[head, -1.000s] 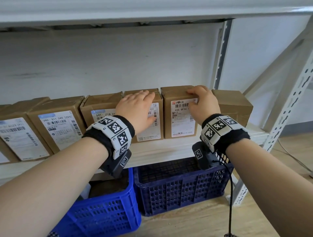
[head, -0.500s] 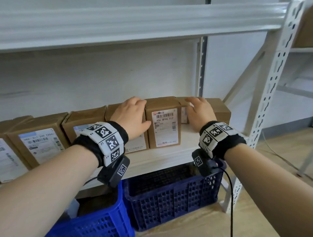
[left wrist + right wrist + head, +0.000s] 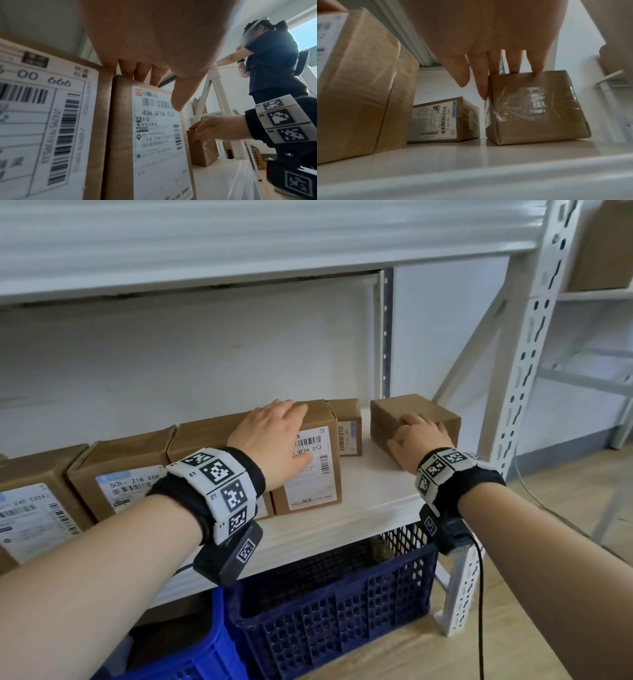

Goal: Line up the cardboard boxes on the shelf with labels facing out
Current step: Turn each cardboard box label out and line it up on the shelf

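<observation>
A row of brown cardboard boxes stands on the white shelf (image 3: pixel 370 484) with white labels facing me. My left hand (image 3: pixel 287 433) lies flat over the top of the box labelled 436 QF06 012 (image 3: pixel 315 474), thumb straight on its label (image 3: pixel 154 135). To the right, across a gap, sits a plain taped box (image 3: pixel 431 412) with no label showing. My right hand (image 3: pixel 411 429) grips its near top edge; in the right wrist view three fingertips (image 3: pixel 537 67) rest on top and one finger runs down its left side. A smaller labelled box (image 3: pixel 349 429) sits set back behind the gap.
Two blue crates (image 3: pixel 329 611) stand on the floor under the shelf. A perforated white upright (image 3: pixel 513 405) closes the shelf's right end, and another shelf board (image 3: pixel 239 244) hangs above. In the left wrist view another person (image 3: pixel 274 60) stands at a neighbouring rack.
My right hand left the 436 box and moved right onto the plain box. My left hand slid right onto the 436 box. A gap now shows the small box behind.
</observation>
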Demonstrator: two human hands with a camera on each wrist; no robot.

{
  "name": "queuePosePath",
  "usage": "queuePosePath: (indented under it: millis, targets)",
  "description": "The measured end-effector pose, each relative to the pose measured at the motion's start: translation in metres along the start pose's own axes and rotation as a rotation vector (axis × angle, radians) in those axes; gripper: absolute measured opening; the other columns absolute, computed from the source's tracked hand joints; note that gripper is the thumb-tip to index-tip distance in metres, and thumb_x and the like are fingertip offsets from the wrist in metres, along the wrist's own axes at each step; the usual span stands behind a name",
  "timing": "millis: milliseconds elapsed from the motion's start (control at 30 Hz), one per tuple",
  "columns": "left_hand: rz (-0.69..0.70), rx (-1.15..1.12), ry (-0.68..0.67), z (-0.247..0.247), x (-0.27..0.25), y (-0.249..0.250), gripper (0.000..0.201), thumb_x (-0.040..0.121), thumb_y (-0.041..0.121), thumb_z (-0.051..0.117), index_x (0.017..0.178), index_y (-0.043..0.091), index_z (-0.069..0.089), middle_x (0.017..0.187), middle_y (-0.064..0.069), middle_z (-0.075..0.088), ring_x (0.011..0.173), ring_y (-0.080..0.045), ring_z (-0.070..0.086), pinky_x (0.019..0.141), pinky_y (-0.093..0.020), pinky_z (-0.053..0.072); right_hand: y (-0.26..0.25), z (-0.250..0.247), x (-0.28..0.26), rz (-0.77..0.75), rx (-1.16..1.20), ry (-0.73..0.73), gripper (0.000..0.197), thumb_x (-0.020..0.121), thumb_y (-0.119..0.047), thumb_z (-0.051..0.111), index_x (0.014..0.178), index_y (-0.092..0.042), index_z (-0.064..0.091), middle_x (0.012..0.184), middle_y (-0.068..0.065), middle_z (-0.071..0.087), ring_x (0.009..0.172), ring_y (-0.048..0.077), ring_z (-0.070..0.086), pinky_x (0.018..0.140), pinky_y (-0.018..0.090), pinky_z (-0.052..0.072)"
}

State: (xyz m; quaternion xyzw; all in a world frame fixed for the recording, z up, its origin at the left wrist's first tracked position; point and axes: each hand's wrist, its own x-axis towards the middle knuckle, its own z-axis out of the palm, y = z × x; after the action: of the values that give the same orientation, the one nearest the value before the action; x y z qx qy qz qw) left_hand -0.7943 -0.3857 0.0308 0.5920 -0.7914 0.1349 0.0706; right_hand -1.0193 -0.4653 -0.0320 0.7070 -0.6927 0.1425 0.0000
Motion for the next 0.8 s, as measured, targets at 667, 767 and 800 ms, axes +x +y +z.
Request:
queuePosePath:
  millis: [667,767,800]
  targets:
    - [-0.003,0.060,0.071,0.020,0.000,-0.012,0.065,0.096,0.040,0.039,0.150,0.022,0.006,0.159,-0.006,0.012,0.145,-0.023,0.017,0.118,-0.036,0.016,-0.074,0.022,0.125,-0.130,-0.180,-0.202,0.061,0.065,-0.043,0.075,0.119,-0.034,0.049,0.125,0.002,0.057,0.113,0.028,0.056,0.094,0.048,0.048]
    - [0.000,0.064,0.093,0.023,0.000,-0.012,0.065,0.096,0.039,0.039,0.150,0.021,0.007,0.158,-0.006,0.014,0.145,-0.023,0.018,0.118,-0.036,0.016,-0.075,0.016,0.105,-0.149,-0.165,-0.184,0.048,0.069,-0.036,0.074,0.112,-0.030,0.052,0.113,0.000,0.053,0.100,0.027,0.059,0.083,0.038,0.051]
    - [0.001,0.067,0.099,0.023,0.000,-0.012,0.065,0.096,0.039,0.039,0.150,0.021,0.007,0.158,-0.006,0.014,0.145,-0.023,0.019,0.118,-0.036,0.016,-0.075,0.014,0.100,-0.142,-0.152,-0.168,0.046,0.072,-0.035,0.073,0.114,-0.028,0.053,0.110,0.000,0.051,0.099,0.028,0.059,0.079,0.038,0.050]
